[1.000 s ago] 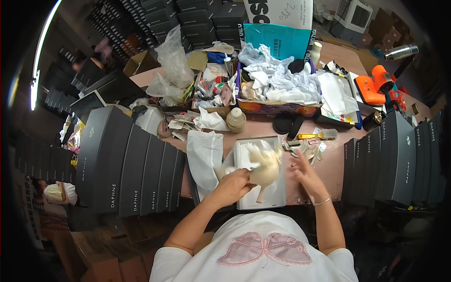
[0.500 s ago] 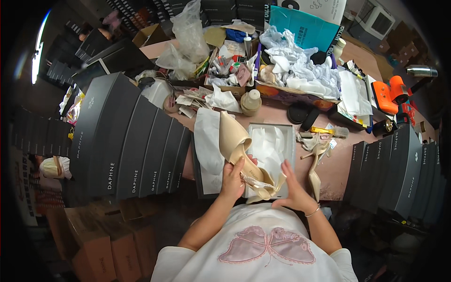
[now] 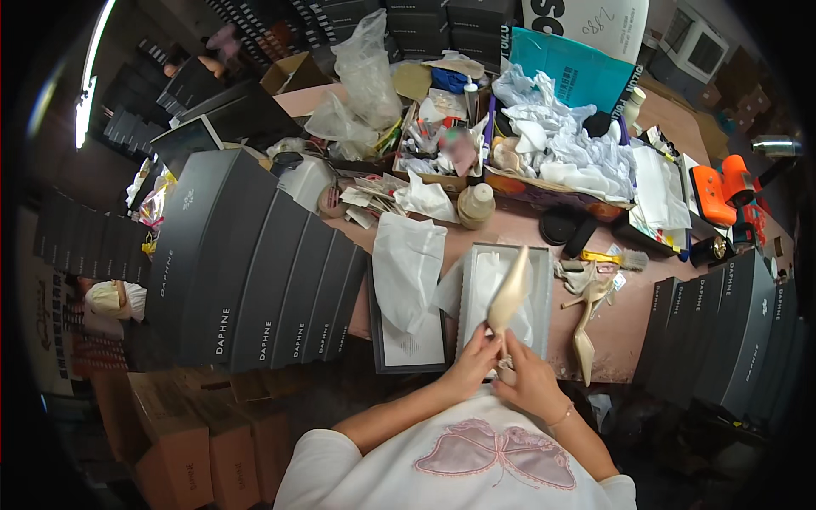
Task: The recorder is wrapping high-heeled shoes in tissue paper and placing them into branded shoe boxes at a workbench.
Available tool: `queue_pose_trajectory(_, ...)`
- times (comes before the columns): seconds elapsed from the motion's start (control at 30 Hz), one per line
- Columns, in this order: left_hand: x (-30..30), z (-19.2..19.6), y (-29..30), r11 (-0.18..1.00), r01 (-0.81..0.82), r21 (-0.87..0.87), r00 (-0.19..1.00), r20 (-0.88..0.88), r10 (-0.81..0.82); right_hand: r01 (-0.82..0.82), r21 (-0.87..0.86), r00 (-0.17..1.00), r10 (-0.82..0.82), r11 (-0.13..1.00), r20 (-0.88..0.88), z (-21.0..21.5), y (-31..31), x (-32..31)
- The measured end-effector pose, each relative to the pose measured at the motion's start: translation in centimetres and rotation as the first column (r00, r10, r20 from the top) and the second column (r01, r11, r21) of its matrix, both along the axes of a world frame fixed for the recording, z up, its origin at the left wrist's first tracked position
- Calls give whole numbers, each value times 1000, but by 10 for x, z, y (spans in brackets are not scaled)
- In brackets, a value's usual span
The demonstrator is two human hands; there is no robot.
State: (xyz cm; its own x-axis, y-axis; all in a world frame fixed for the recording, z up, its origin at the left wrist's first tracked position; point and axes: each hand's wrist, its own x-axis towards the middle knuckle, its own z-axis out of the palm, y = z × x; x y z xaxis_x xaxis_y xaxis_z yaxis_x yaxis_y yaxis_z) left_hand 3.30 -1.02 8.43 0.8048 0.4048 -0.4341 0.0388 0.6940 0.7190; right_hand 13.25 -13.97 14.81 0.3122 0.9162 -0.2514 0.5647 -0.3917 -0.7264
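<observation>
I hold the beige shoe [image 3: 508, 297] over the open box [image 3: 501, 297], both hands [image 3: 501, 378] pinching its heel; next it needs lowering inside, I think.

I see beige shoe [image 3: 508, 297] | dark grey boxes [image 3: 255, 272] left of it | white tissue [image 3: 408, 268] | orange tool [image 3: 721, 189] far right

Turned the beige shoe [image 3: 508, 293] up, toe now pointing away over the open box [image 3: 540, 280]. Moved both hands, left hand [image 3: 470, 364] and right hand [image 3: 529, 380], down to its heel end.
</observation>
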Motion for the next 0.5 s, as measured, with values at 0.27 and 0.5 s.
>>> queue_pose_trajectory(0.27, 61, -3, 237, -23, 700, 714, 703, -683, 198, 280, -5, 715, -212, 960, -666, 4, -50, 22)
queue_pose_trajectory(0.5, 44, 38, 221, 161, 470, 868, 883, -465, -70, 340, 130, 489, -58, 931, -870, 24, -39, 24)
